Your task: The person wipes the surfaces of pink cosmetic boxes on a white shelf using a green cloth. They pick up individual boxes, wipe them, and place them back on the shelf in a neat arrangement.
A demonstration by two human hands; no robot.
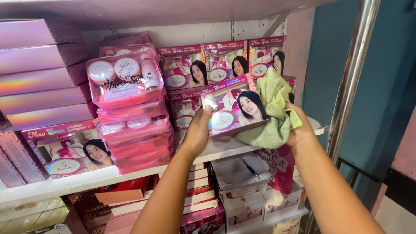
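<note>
**Wiping a boxed cosmetic set in front of the shelf**

The left hand [197, 132] has its grip closed on the near-left end of a pink cosmetic gift box [232, 113], thumb over the top edge and fingers underneath, so the box is lifted clear of the white shelf [65, 182] and tilted with its window face toward the camera. The right hand [299, 128] grips a bunched green cloth [273, 110], which drapes over the box's right end and touches its face and side.

To do this well, I judge the left grip should stay at the corner, off the clear window, so the fingers leave no marks on the part being wiped. The cloth would work better flattened than bunched; a flat pad reaches the edges and the glossy front evenly. Light pressure seems wise, since the thin window could dent.

Just behind the held box stands a row of matching boxes [223, 60], near enough that a wide sweep of the cloth could knock them. To the left is a stack of pink wrapped sets [130, 108], then iridescent flat boxes [39, 69]. On the lower shelf sit white cartons [242, 190]; a metal pole [353, 73] rises on the right.
</note>
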